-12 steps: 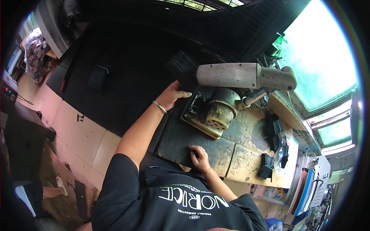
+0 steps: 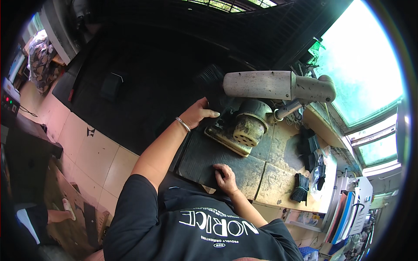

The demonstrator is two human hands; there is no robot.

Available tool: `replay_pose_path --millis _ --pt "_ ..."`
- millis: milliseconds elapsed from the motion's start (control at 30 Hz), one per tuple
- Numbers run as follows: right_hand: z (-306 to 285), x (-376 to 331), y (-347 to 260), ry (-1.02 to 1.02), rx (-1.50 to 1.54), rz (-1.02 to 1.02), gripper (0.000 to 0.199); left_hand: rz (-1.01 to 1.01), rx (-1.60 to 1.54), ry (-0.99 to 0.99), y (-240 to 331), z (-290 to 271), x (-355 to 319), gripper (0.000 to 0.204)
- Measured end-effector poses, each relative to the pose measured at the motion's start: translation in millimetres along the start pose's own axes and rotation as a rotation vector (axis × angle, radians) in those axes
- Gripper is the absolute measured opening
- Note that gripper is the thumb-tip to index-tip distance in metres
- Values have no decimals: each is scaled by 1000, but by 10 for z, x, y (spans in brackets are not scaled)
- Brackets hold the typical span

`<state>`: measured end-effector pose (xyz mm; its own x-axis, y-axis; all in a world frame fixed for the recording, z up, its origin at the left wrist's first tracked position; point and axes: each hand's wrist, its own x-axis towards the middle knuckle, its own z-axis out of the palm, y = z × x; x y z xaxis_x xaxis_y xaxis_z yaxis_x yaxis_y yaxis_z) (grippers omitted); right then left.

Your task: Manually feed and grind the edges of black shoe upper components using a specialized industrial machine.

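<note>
My left hand [image 2: 199, 114] reaches forward to the dark work surface, its thumb stretched toward a worn machine [image 2: 250, 128] with a drum-shaped, holed cream housing. The fingers run into shadow and are mostly hidden. They seem closed round a stack of thin black strips [image 2: 211, 75], whose layered far end shows beyond the hand. My right hand [image 2: 226, 179] rests on the near edge of the dark tabletop [image 2: 202, 161], in front of the machine. Its fingers are curled, and nothing shows in them.
A grey lamp head [image 2: 257, 85] hangs over the machine on a jointed arm. At right lie a tied black bundle [image 2: 300, 187] and more black pieces [image 2: 309, 148]. A dark block [image 2: 112, 85] sits on the black surface at left. Someone's leg [image 2: 58, 216] shows at lower left.
My left hand has moved slightly right and nearer to me, and the black strips have shifted the same way. My right hand has not moved.
</note>
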<state>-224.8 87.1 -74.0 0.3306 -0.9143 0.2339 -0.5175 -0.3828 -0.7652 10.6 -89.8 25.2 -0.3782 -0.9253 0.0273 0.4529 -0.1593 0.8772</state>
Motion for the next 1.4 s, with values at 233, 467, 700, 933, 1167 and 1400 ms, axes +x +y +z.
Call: replay_pose_path --millis 233,467,700,933,1167,1400 --pt "-3 26 4 10 9 -10 23 -41 29 -56 -50 46 -48 56" --pt "15 -71 5 19 5 1 22 -66 39 -135 -227 103 -172 62" --pt "-130 309 -204 74 760 276 70 -124 -94 -146 -377 269 -460 49" --pt "-129 1039 -700 208 792 320 76 -134 -187 43 -567 269 -822 49" --pt "-66 974 -648 228 687 321 69 -27 -22 61 -628 290 -963 49" --pt "-171 987 -652 110 827 358 61 -81 -441 -58 -527 111 -920 46"
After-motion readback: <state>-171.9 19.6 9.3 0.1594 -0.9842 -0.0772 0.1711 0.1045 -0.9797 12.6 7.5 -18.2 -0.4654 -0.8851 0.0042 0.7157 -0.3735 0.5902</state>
